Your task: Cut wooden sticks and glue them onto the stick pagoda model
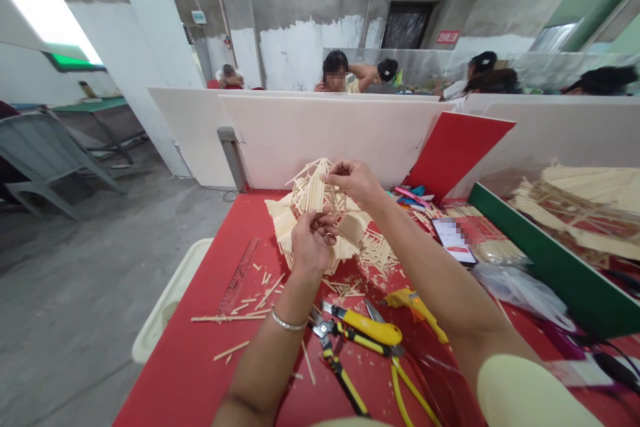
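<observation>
head view: stick panel (313,194) in pinch of right hand (358,180), above left hand (311,243) of unclear grip

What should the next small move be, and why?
Probably nudge the slatted stick panel straight with the right hand while the left hand steadies it: right fingers sit at its upper side, left hand at its lower edge, and the glue gun lies aside.

Matt wooden sticks (313,195), smooth tabletop (173,367), shiny metal bracelet (289,326)
</observation>
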`<act>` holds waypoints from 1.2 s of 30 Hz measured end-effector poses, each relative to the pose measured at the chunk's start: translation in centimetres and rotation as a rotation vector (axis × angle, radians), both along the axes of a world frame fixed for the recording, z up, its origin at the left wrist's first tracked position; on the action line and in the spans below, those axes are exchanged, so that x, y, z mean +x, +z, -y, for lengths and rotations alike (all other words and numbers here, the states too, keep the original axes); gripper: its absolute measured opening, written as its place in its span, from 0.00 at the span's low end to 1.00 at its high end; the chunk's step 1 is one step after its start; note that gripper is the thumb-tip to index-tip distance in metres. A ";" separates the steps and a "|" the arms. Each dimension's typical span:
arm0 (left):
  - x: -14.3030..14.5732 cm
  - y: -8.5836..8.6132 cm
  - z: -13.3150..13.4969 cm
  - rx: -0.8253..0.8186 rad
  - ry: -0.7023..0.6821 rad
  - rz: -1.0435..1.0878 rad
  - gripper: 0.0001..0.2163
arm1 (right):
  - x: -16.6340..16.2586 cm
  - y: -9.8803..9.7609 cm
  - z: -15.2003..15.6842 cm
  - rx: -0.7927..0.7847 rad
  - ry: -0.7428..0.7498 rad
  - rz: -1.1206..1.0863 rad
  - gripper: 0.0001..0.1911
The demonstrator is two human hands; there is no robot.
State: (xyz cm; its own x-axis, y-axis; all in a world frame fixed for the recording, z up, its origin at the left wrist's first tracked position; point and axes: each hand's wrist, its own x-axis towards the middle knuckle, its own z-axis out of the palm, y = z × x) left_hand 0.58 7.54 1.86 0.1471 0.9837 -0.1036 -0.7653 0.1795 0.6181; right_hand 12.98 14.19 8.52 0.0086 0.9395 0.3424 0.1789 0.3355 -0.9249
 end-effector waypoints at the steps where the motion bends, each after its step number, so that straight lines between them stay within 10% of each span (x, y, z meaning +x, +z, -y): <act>1: 0.0 0.0 0.0 -0.002 0.006 -0.007 0.13 | 0.0 0.0 0.0 0.000 0.000 0.003 0.18; 36: 0.4 -0.5 -0.4 0.096 0.125 -0.109 0.12 | -0.1 0.0 0.3 0.026 0.027 -0.014 0.15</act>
State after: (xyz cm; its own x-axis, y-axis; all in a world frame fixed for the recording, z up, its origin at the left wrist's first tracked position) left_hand 0.99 7.90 1.38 0.0165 0.9997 -0.0169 -0.7056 0.0236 0.7082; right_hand 12.91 13.88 8.50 -0.0116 0.9303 0.3666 0.1566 0.3638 -0.9182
